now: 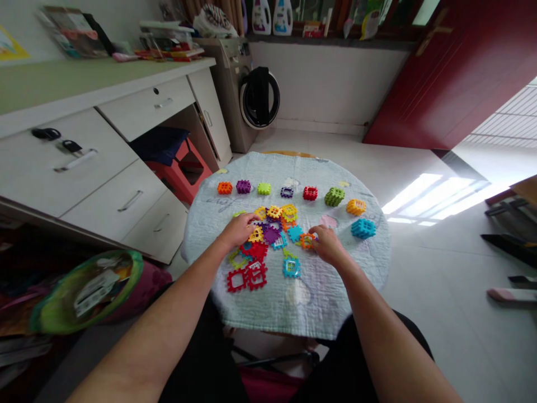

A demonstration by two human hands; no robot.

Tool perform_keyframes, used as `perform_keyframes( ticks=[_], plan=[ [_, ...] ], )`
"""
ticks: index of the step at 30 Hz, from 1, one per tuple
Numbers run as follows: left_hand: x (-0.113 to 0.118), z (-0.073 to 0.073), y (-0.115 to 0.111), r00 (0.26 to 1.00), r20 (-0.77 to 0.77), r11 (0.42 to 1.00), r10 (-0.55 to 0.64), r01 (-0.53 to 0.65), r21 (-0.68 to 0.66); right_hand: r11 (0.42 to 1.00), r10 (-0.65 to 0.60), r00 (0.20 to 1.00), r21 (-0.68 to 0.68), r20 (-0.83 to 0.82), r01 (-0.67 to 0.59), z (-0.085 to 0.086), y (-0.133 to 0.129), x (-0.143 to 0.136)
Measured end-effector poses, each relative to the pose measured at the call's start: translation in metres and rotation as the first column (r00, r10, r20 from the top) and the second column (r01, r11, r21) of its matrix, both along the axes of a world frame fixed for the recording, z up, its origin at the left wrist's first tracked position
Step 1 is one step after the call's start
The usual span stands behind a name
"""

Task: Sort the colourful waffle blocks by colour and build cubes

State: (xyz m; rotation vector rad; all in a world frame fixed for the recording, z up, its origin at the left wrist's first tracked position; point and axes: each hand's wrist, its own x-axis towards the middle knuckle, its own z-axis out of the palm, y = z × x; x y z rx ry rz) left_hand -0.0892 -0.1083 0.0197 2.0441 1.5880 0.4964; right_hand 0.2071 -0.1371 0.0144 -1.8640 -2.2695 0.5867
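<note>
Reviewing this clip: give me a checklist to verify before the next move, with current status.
1. Left hand at toothed yellow plastic square: ok.
2. Right hand at toothed orange plastic frame: ok.
3. Firm grip in either hand: cannot tell.
4. Toothed light-blue plastic stack apart from toothed yellow-orange plastic stack: ok.
5. Middle heap of toothed plastic pieces all one colour: not ok, mixed.
6. Toothed red plastic frames within edge of cloth-covered round table: ok.
</note>
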Motion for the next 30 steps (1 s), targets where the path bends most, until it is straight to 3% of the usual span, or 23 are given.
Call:
perform_keyframes(
  ticks=[3,6,13,17,23,26,30],
  plan=[
    [0.006,-0.001,-0.007,0.997,-0.08,0.996,-0.014,0.021,0.085,0.999,-0.024,0.999,-0.027,0.045,0.025,-0.008,0.004,0.006],
    [0.01,0.002,-0.015,0.996,-0.088,0.998,-0.033,0.038,0.056,0.997,0.007,0.996,-0.079,0.088,0.0,-0.008,0.003,0.013],
    [0.011,0.034,-0.041,0.997,0.025,0.995,0.079,-0.081,0.051,0.982,-0.02,0.966,-0.177,0.258,0.067,0.005,-0.006,0.009],
    [0.012,0.033,-0.055,0.986,0.109,0.992,0.127,-0.129,0.005,0.98,-0.008,0.946,-0.187,0.325,0.073,0.008,-0.009,-0.001],
    [0.011,0.011,-0.049,0.973,0.124,0.981,0.194,-0.19,-0.04,0.983,0.048,0.995,-0.182,0.093,-0.03,0.012,-0.002,0.0],
    [0.011,0.012,-0.041,0.954,0.195,0.973,0.229,-0.229,-0.022,0.983,0.015,1.0,-0.18,-0.022,-0.019,0.01,0.004,0.009],
    [0.008,0.015,-0.035,0.922,0.295,0.965,0.252,-0.262,-0.006,0.981,-0.018,0.998,-0.191,-0.06,0.006,0.005,0.009,0.019]
  ],
)
